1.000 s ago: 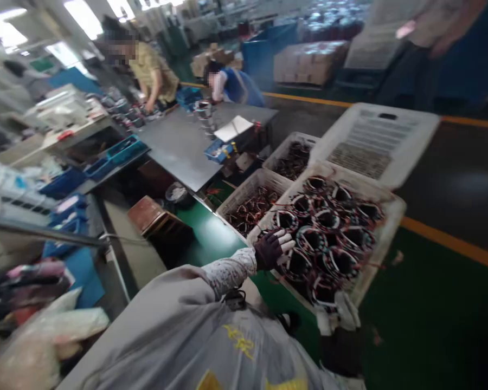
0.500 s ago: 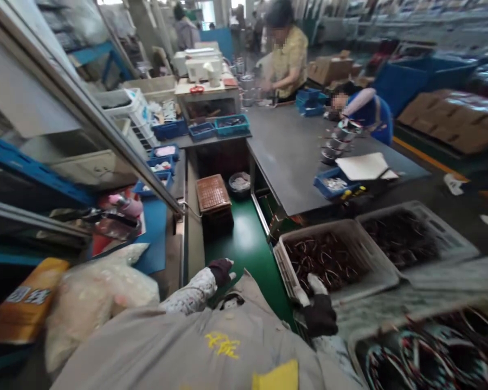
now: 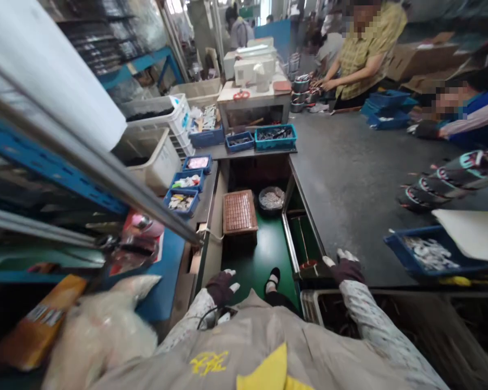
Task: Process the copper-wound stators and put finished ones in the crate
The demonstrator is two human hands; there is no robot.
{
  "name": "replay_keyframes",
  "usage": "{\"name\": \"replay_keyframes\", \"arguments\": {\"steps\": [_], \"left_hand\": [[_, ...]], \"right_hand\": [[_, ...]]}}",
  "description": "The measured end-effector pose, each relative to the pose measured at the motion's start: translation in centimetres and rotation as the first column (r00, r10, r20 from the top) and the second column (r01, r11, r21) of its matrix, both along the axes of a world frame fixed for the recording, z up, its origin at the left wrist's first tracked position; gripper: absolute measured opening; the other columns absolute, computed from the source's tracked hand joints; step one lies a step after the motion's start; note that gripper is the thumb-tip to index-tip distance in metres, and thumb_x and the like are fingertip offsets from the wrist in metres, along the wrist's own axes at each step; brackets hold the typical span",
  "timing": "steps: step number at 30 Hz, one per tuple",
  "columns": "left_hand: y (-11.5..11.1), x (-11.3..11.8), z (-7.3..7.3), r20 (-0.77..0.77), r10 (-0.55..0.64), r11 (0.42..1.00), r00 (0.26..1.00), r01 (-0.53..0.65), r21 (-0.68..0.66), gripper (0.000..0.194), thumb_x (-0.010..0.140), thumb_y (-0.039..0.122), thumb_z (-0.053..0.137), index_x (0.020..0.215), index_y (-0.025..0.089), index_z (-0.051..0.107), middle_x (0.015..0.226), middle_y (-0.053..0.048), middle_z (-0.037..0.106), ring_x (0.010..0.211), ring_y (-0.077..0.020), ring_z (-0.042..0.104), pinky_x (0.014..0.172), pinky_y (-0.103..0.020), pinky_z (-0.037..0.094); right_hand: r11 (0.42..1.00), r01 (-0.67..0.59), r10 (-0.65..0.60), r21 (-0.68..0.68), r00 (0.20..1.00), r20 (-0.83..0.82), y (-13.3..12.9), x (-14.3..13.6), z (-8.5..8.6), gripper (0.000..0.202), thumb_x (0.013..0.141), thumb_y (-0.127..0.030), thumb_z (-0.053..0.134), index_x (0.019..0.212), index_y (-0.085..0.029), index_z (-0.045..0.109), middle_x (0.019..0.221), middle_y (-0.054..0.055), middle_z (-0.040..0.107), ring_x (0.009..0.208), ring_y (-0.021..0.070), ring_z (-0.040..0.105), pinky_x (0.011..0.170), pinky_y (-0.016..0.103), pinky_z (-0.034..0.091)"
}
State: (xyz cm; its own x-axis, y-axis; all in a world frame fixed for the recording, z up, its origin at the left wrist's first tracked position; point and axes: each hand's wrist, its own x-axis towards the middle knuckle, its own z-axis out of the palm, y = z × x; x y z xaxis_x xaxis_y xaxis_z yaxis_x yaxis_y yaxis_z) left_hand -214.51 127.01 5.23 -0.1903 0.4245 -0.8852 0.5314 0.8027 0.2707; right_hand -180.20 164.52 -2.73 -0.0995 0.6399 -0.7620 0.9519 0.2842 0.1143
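My left hand (image 3: 222, 286), in a dark glove with white fingertips, hangs low over the green floor (image 3: 264, 260) near my waist and holds nothing. My right hand (image 3: 345, 266), gloved the same way, rests with fingers spread at the corner of the grey table (image 3: 350, 184), just above the rim of a white crate (image 3: 309, 304). Both arms wear patterned sleeves. A shoe (image 3: 273, 280) shows between the hands.
A brown woven stool (image 3: 239, 212) and a round bowl (image 3: 271, 198) stand ahead in the narrow aisle. Blue bins (image 3: 427, 254) and stacked stator rings (image 3: 451, 181) sit on the table. Two people work at the far right. Shelves and blue trays (image 3: 186, 184) line the left.
The view has swung left, away from the crates of stators. My right hand has moved from the crate rim up to the table corner. My left hand stays low.
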Motion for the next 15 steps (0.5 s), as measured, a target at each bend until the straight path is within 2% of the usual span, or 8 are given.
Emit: {"name": "replay_keyframes", "arguments": {"steps": [3,6,10,12,15], "left_hand": [[5.8,-3.3,-3.7,-0.022,0.013,0.999,1.0,-0.014,-0.034,0.064,0.105,0.041,0.066,0.165,0.021,0.069,0.171,-0.016,0.066,0.163,-0.0359,0.06,0.141,-0.05,0.044],[11.8,-6.0,-7.6,-0.055,0.0,1.0,0.998,0.0,0.009,0.066,0.106,0.044,0.063,0.168,0.02,0.067,0.173,-0.015,0.064,0.164,-0.0344,0.059,0.142,-0.049,0.043],[19.3,-8.5,-12.4,-0.153,0.102,0.985,0.983,-0.079,0.152,0.063,0.107,0.04,0.062,0.167,0.02,0.067,0.171,-0.015,0.066,0.161,-0.0326,0.062,0.142,-0.049,0.043],[23.1,-10.0,-14.7,-0.154,0.142,0.978,0.978,-0.114,0.176,0.063,0.107,0.037,0.061,0.167,0.018,0.066,0.166,-0.017,0.07,0.157,-0.0319,0.066,0.14,-0.047,0.045],[29.3,-13.4,-17.9,-0.11,0.131,0.979,0.985,-0.111,0.171,0.066,0.108,0.034,0.061,0.17,0.014,0.06,0.158,-0.019,0.075,0.154,-0.031,0.068,0.137,-0.044,0.047]], "right_hand": [[0.999,-0.04,0.04,0.007,0.999,-0.006,5.6,-3.0,-4.4,0.087,0.114,-0.065,0.049,0.181,-0.01,0.051,0.187,0.022,0.038,0.169,0.0479,0.041,0.138,0.062,0.037],[0.988,-0.152,0.152,0.01,0.988,-0.037,9.8,-5.8,-7.2,0.076,0.117,-0.057,0.046,0.18,-0.016,0.053,0.188,0.017,0.039,0.172,0.0446,0.036,0.14,0.059,0.033],[0.98,-0.196,0.196,-0.025,0.98,-0.017,12.7,-8.5,-9.0,0.068,0.119,-0.049,0.049,0.18,-0.019,0.055,0.188,0.014,0.04,0.175,0.04,0.033,0.143,0.053,0.029],[0.983,-0.186,0.186,0.0,0.981,-0.047,13.2,-9.2,-9.4,0.064,0.119,-0.045,0.05,0.179,-0.021,0.057,0.187,0.013,0.041,0.175,0.0379,0.035,0.144,0.053,0.029],[0.988,-0.146,0.149,0.041,0.986,-0.071,13.2,-9.2,-9.8,0.062,0.117,-0.039,0.052,0.175,-0.021,0.062,0.184,0.014,0.047,0.174,0.0372,0.037,0.144,0.054,0.029]]}}
